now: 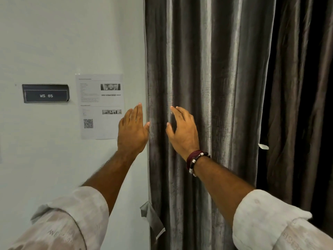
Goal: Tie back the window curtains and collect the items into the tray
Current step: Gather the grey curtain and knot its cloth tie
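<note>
A grey pleated curtain hangs closed from top to bottom in the middle of the view. My left hand is held flat with straight fingers at the curtain's left edge, its thumb touching the fabric. My right hand rests on the front folds with fingers spread and slightly bent, holding nothing. A grey tie-back strap dangles at the curtain's left edge, low down. A second, darker curtain hangs to the right. No tray is in view.
A white wall fills the left side. A dark sign reading "WS 05" and a printed sheet with a QR code are stuck on it. A small white tag hangs between the two curtains.
</note>
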